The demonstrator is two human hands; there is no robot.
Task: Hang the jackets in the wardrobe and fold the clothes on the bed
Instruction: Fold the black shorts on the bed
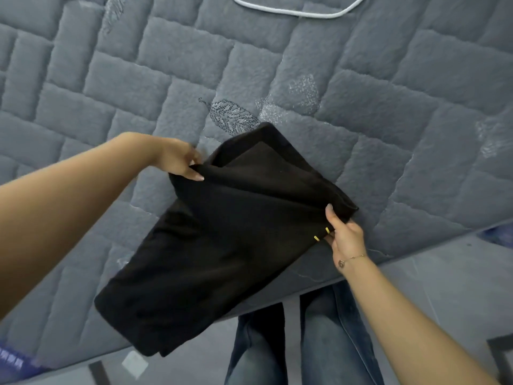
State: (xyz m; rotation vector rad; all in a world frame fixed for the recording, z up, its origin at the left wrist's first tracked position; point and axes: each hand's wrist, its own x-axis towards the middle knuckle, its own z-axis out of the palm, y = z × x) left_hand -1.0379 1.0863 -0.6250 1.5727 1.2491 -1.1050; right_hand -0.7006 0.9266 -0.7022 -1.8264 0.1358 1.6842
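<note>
A black garment lies partly folded on the grey quilted bed, its lower end hanging past the bed's near edge. My left hand pinches the garment's upper left edge between thumb and fingers. My right hand grips its right edge, beside two small yellow marks on the cloth. The top layer is lifted between both hands, and a folded layer shows beneath it toward the far corner.
A white cord loops on the bed at the far edge of view. My legs in blue jeans stand against the bed's near edge on a grey floor. A dark object sits at the right floor edge.
</note>
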